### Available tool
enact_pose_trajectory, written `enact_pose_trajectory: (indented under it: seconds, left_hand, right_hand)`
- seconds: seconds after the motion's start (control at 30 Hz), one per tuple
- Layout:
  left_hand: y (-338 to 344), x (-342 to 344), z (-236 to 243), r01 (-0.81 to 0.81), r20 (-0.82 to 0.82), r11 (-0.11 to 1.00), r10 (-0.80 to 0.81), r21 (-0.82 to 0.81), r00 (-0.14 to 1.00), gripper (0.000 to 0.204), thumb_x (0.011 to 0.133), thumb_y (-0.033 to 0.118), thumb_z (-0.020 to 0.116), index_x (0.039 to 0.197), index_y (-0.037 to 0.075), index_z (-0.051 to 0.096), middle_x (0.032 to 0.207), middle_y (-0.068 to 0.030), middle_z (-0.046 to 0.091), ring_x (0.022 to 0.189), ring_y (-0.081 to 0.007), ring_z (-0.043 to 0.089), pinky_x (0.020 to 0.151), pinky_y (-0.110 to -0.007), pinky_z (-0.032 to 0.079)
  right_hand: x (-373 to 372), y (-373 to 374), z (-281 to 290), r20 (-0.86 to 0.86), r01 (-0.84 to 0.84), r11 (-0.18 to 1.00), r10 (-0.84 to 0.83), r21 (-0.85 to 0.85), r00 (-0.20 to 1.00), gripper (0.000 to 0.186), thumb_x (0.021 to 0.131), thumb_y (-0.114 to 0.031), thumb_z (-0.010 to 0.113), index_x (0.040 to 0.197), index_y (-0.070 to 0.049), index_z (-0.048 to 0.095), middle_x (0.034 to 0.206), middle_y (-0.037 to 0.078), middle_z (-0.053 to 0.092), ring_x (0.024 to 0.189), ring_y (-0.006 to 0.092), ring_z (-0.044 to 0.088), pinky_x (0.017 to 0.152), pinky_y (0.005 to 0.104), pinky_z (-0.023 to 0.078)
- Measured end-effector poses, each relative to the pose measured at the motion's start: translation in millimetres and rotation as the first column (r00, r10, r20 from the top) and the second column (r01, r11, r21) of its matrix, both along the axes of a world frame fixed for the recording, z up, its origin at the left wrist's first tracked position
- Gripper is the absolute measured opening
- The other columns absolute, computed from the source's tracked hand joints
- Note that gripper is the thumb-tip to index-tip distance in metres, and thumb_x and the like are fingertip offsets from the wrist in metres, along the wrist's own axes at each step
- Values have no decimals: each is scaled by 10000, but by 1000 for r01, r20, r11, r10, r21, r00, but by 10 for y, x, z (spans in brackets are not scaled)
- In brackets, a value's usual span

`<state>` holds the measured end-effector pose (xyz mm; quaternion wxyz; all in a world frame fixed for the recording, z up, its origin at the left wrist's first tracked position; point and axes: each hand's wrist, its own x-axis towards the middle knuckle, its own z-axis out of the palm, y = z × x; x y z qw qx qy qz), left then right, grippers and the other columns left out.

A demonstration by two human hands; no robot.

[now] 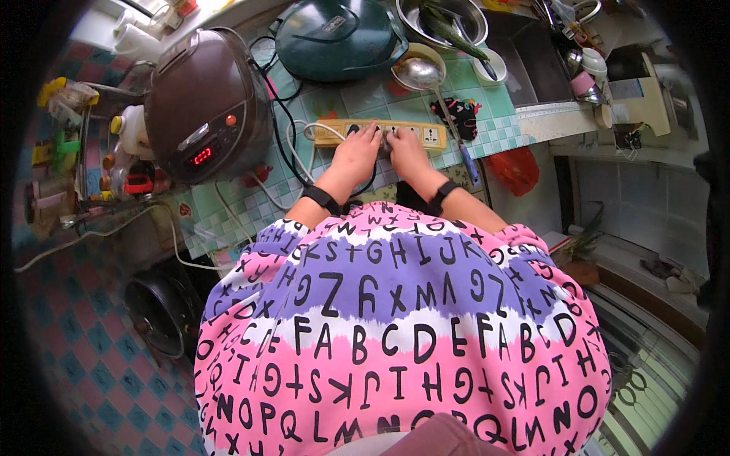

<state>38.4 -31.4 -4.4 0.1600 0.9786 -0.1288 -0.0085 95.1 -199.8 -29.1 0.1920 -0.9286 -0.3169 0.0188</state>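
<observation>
A yellow power strip (pixel 431 136) with a row of sockets lies near the front edge of the tiled counter. My left hand (pixel 357 159) rests on its middle, fingers stretched forward over the sockets. Close beside it, my right hand (pixel 411 156) is closed around a dark plug (pixel 385 144) at the strip; the fingers hide most of this plug. A dark cord shows below the hands. Each wrist wears a black band. The strip's white cord (pixel 310 137) loops off to the left.
Left of the strip stands a brown rice cooker (pixel 201 106) with a lit display. Behind are a dark green lidded appliance (pixel 334 39) and a steel bowl (pixel 473 21) with cucumbers. A ladle (pixel 441 95) lies to the right, before the sink (pixel 532 61). A red bag (pixel 512 170) hangs below the counter.
</observation>
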Motion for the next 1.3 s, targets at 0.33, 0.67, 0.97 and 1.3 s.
enact_pose_trajectory:
  seconds: [0.33, 0.67, 0.97, 1.3]
  left_hand:
    - [-20, -26, 142, 49, -36, 995, -46, 87, 998, 573, 836, 50, 561, 1402, 24, 468, 1465, -249, 427, 1305, -370, 477, 1064, -437, 414]
    - [-48, -49, 238, 97, -134, 975, -71, 200, 988, 517, 838, 86, 583, 1353, 128, 569, 1500, -272, 351, 1341, -374, 444, 1098, -457, 377]
    - [9, -29, 272, 112, -173, 984, -87, 140, 981, 541, 807, 56, 612, 1342, 132, 580, 1502, -271, 356, 1307, -358, 483, 1073, -455, 410]
    - [-94, -54, 196, 89, -110, 970, -65, 226, 992, 578, 794, 80, 647, 1364, 95, 550, 1513, -296, 315, 1300, -407, 476, 1079, -480, 405]
  right_hand:
    - [-27, -618, 309, -128, 156, 943, -123, 294, 984, 313, 777, -29, 594, 1079, -26, 678, 963, 182, 595, 889, 383, 589, 800, 451, 497]
    - [25, -352, 89, 176, 44, 999, -47, 20, 983, 303, 813, 15, 564, 1089, -44, 675, 920, 144, 577, 898, 346, 569, 775, 444, 487]
    - [-84, -335, 124, 172, 60, 998, -57, -8, 983, 334, 823, -34, 568, 1149, -51, 640, 949, 131, 567, 902, 346, 568, 771, 456, 486]
    - [-217, -589, 121, 65, 3, 999, -6, 42, 998, 335, 807, -3, 570, 1129, -37, 658, 950, 151, 562, 897, 360, 562, 782, 463, 480]
